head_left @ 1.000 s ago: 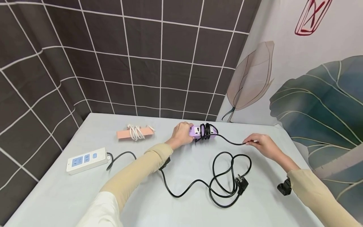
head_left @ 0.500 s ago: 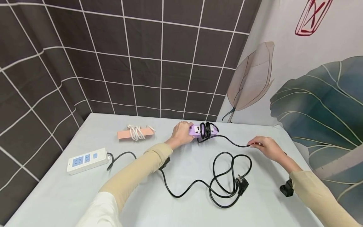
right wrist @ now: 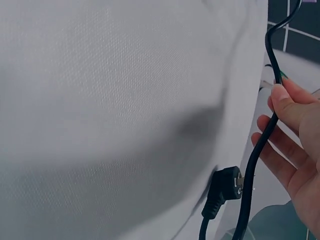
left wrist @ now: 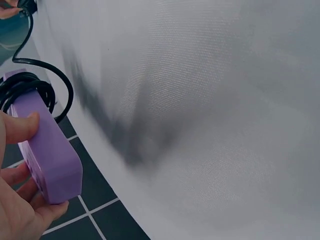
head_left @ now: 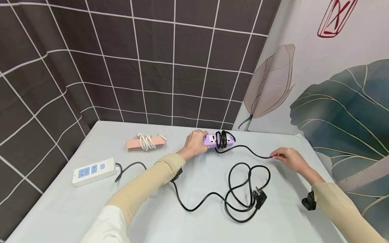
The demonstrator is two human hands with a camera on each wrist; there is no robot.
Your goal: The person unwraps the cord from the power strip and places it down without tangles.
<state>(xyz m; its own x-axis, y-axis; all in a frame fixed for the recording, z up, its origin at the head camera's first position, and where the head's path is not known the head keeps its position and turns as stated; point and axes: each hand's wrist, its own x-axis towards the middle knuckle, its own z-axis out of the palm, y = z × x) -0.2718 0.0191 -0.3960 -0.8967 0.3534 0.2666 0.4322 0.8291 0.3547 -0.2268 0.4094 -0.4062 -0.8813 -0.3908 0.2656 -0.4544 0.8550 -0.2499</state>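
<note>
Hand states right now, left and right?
Left hand: closed, holding the purple power strip by one end.
Right hand: closed, pinching the black cord.

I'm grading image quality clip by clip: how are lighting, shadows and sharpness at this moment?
Head: bright, fairly even light; dark grid backdrop looks wavy, lens or cloth unclear. Left wrist: dimmer, a dark soft-edged shadow on the tabletop, purple power strip clearly outlined. Right wrist: also dim, a broad soft shadow, black cable distinct. No strong glare in any.
</note>
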